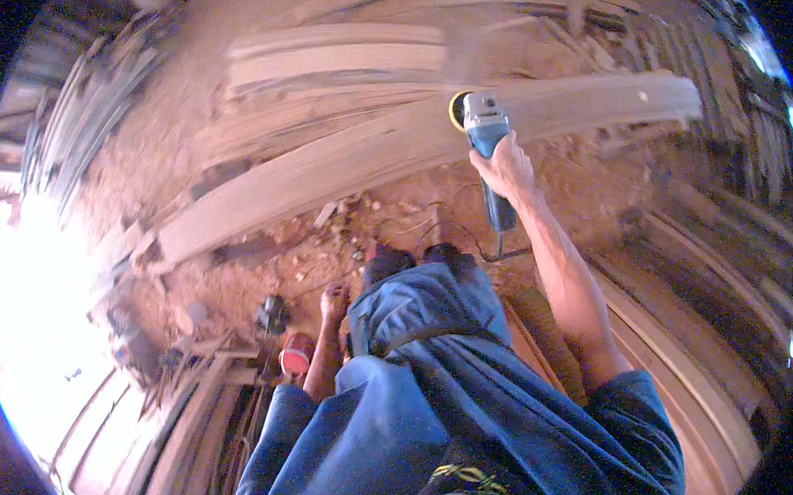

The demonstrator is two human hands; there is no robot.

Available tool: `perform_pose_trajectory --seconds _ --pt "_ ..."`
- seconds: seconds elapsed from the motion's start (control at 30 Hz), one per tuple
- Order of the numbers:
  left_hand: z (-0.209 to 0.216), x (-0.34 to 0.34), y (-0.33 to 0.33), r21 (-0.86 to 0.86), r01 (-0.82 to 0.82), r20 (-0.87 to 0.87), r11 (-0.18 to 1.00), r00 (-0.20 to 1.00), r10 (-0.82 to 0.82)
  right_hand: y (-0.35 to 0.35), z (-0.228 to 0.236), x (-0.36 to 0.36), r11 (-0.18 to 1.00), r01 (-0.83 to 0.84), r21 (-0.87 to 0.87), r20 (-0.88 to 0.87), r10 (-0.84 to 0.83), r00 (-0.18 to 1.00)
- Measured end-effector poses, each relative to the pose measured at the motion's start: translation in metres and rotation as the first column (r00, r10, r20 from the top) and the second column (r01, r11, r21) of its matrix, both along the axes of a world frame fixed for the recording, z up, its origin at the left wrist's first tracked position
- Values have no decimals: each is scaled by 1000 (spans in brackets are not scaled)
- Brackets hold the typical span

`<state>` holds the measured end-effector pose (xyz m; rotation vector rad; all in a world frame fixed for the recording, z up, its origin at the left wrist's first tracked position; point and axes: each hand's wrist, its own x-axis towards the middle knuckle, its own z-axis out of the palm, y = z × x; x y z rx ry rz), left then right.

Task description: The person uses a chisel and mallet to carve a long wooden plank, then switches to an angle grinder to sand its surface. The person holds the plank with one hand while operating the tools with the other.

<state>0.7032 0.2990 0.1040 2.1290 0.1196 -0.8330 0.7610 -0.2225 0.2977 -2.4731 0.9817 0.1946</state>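
Observation:
My right hand (508, 168) is wrapped round the blue body of an angle grinder (487, 134), its arm stretched well forward. The grinder's grey head carries a yellow-rimmed disc (458, 111), which is over the long pale plank (329, 168) and seems to touch its face. A cord trails from the tool's rear end. Down by my left knee hangs my left hand (334, 300), small and blurred, so its fingers cannot be made out. Close to that forearm stands a red container (296, 355) with a pale pink top.
Beyond the plank lie more boards (335, 56) on the brown dirt floor (589, 172). Stacked timber (685, 379) runs along my right, with further lengths at lower left (185, 425). A small dark object (272, 314) sits left of my left hand. Bright light floods the left side.

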Motion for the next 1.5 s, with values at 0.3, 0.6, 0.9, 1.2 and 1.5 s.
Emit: perform_pose_trajectory --seconds 0.3,0.6,0.9,1.2,1.5 --pt "-2 -34 67 97 -401 -170 911 895 412 234 26 77 862 -478 169 133 460 878" --pt "4 -54 72 -15 -407 -284 913 878 386 185 9 45 946 -309 100 100 299 949" --pt "-51 8 22 -106 7 -62 994 998 -14 -3 0 -40 996 22 -83 12 -21 1000" --pt "-20 14 -41 -188 -113 11 976 993 117 -139 2 -58 954 295 -63 -73 -299 952" --pt "-16 -49 12 29 -234 -170 972 957 235 48 -4 1 988 -100 118 35 96 995"
